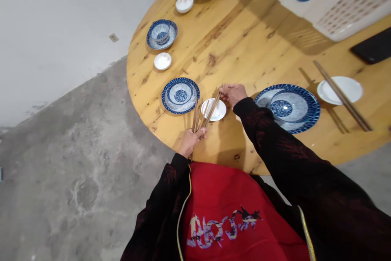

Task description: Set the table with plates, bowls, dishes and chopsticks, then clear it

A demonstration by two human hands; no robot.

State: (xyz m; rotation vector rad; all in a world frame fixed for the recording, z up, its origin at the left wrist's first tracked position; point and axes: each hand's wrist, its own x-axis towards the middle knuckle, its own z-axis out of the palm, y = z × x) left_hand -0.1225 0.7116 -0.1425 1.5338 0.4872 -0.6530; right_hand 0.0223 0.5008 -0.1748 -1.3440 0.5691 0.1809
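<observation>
Chopsticks bundle (200, 117) at frame center: left hand (192, 141) fisted around lower ends, right hand (233, 93) pinching one pair's upper tips over small white saucer (217, 111).

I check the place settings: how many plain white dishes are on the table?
4: far dish, next dish, dish under the held chopsticks, right dish. The basket may hide more.
</observation>
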